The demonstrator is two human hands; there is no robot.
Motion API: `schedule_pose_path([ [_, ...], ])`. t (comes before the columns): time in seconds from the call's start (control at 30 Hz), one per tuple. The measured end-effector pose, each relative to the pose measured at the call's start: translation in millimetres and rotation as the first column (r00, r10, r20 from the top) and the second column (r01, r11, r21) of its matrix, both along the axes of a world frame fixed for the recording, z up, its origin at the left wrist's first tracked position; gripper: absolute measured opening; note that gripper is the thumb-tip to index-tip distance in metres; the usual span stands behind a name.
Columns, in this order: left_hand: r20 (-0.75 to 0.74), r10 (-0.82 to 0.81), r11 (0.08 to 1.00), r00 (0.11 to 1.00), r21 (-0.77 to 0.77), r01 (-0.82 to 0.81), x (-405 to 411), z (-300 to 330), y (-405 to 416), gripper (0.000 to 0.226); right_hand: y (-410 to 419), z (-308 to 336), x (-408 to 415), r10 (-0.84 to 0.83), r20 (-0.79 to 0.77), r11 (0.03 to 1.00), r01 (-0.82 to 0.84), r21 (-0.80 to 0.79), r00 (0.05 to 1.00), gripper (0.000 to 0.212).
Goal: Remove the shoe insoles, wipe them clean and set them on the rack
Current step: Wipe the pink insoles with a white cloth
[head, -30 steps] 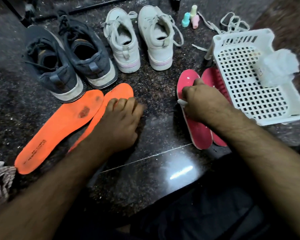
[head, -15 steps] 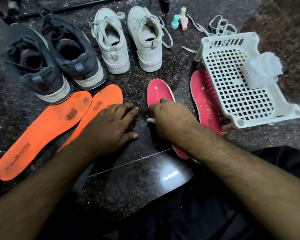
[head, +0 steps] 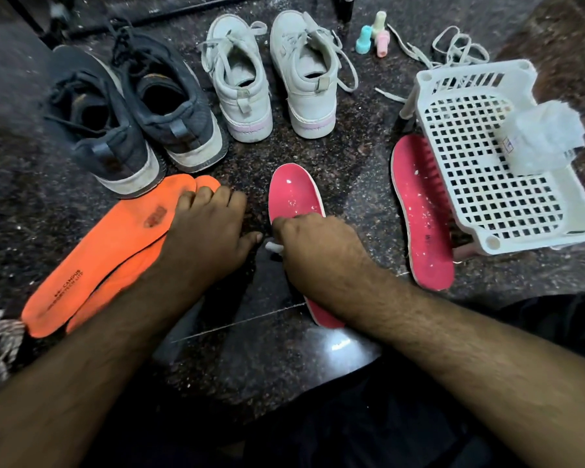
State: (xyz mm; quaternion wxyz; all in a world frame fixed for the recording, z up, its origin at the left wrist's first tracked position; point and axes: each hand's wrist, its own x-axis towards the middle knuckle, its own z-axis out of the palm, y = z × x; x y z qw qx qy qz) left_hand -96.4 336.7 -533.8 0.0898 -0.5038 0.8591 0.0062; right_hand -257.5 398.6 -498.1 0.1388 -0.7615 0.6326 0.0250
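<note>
Right hand (head: 313,246) gripping pink insole (head: 294,194) (speckled), left hand (head: 206,231) flat

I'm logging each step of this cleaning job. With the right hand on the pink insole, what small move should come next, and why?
Probably a wiping stroke toward the toe. The right hand grips a small white wipe on the nearer pink insole, whose surface ahead shows white specks. The left hand rests on the orange insoles, and the white rack holds no insole yet.

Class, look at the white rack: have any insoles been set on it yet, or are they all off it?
All off. The white rack holds only a white wad; both pink insoles and orange insoles lie on the floor.
</note>
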Motion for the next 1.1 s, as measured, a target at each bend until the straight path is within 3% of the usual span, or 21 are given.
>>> schedule_pose_path([
  [0.2, -0.198, 0.007, 0.999, 0.98, 0.04, 0.001, -3.1, 0.8, -1.9, 0.031, 2.1, -2.9, 8.3, 0.031, 0.047, 1.0, -0.031, -0.002, 0.998, 0.03],
  [0.4, -0.24, -0.058, 0.996, 0.969, 0.056, 0.073, -2.5, -0.1, 1.2, 0.062, -5.8, -5.3, 2.6, -0.019, 0.156, 1.0, 0.015, 0.024, 0.988, 0.024],
  [0.5, -0.249, -0.034, 0.994, 0.968, 0.093, 0.059, -1.4, -3.6, 0.6, 0.073, -17.6, -1.2, -9.6, -0.073, 0.247, 0.992, 0.044, 0.121, 0.966, 0.022],
  [0.57, -0.23, -0.047, 0.992, 0.972, 0.099, 0.072, -1.2, -6.4, 0.6, 0.068, -27.1, 6.0, -24.4, -0.128, 0.278, 0.986, 0.092, 0.139, 0.952, 0.018],
  [0.67, -0.241, -0.084, 0.991, 0.967, 0.082, 0.106, 0.3, -11.3, -0.7, 0.058, -41.3, 7.6, -47.6, -0.197, 0.302, 0.98, 0.197, 0.03, 0.933, 0.014],
  [0.9, -0.291, -0.061, 0.986, 0.955, 0.134, 0.104, 0.4, -10.1, -1.8, 0.058, -42.8, -16.2, -35.8, -0.055, 0.112, 0.986, 0.036, 0.164, 0.992, 0.005],
  [1.1, -0.389, -0.015, 0.982, 0.921, 0.169, 0.087, 1.0, -8.1, -3.2, 0.039, -38.7, -15.5, -33.1, -0.03, 0.108, 0.985, 0.011, 0.17, 0.994, 0.009],
])
